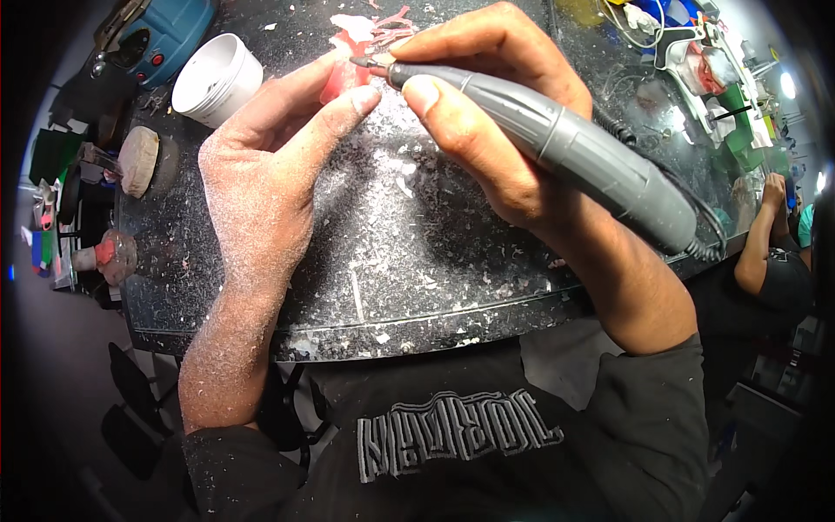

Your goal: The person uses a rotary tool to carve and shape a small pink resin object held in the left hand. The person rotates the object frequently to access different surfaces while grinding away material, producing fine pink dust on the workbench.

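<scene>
Your bench (pixel 417 261) was dark, speckled slab, front edge curved toward you. Pale dust and shavings (pixel 391 174) lay thick across its middle. White round tub (pixel 217 80) stood on far left part, blue machine (pixel 161 35) just behind it. Pink scraps (pixel 383 26) lay at far edge. Round tan buffing pad (pixel 137 159) sat at left rim.
</scene>
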`<state>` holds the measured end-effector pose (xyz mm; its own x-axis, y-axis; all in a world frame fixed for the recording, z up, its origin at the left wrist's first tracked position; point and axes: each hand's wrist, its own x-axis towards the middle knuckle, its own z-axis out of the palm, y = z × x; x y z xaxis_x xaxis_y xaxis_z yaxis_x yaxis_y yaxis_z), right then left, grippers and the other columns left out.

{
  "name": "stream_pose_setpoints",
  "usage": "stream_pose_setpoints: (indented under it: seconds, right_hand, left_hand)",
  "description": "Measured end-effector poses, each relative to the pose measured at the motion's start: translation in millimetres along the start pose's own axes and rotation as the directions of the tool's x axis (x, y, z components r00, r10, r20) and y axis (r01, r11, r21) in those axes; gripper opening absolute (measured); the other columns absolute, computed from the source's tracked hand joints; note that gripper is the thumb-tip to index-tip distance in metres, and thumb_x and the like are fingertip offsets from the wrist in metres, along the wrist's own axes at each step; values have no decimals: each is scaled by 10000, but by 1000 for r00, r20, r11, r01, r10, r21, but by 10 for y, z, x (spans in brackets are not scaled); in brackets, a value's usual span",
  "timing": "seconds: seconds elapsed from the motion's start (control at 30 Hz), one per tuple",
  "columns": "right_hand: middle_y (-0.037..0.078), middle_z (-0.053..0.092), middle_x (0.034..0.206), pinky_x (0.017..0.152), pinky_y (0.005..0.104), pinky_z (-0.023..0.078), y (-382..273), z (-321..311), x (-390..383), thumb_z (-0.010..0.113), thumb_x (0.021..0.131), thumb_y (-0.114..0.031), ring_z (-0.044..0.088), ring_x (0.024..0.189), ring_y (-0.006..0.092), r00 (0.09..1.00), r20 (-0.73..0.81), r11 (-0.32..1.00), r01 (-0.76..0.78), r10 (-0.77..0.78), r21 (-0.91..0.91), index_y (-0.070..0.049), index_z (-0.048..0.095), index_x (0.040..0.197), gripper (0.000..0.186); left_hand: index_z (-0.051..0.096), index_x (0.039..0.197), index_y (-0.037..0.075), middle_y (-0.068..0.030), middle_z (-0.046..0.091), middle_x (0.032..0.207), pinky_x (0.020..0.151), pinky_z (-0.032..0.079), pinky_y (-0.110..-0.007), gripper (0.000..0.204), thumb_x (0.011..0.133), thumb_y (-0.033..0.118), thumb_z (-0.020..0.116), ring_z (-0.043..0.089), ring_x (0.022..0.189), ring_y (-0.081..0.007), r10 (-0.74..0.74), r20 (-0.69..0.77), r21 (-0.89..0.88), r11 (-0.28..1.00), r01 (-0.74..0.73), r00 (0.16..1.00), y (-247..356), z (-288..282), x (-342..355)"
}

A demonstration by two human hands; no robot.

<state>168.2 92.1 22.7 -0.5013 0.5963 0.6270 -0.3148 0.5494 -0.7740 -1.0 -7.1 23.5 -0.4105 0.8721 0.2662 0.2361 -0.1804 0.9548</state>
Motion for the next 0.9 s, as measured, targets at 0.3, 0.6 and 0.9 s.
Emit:
stream_pose_setpoints:
  seconds: [0.3,0.6,0.9]
  right_hand:
    - [76,703,971,806,285,556,61,35,-17,755,900,-90,704,895,140,993,17,990,115,-114,-80,-21,698,1095,214]
    - [73,700,910,749,280,570,217,79,-21,778,846,-122,713,806,159,964,-30,957,260,-265,-126,-31,709,1036,222]
    - [138,701,1098,929,326,544,-29,-53,-32,669,922,-38,685,1014,180,992,74,990,106,-99,-95,28,615,1173,265]
  left_hand:
    - [722,1261,-21,-127,774,1129,982,559,-284,341,929,34,778,727,1076,-161,4,35,-88,996,-1,999,-17,-18,-12]
    - [695,1251,-50,-151,756,1172,993,565,-293,326,934,-8,757,725,1102,-177,48,62,-87,995,-43,997,-17,-6,1]
    - [640,1276,-73,-170,754,1168,1021,554,-301,366,936,-3,755,729,1108,-193,-11,99,-317,947,42,995,-92,2,20]
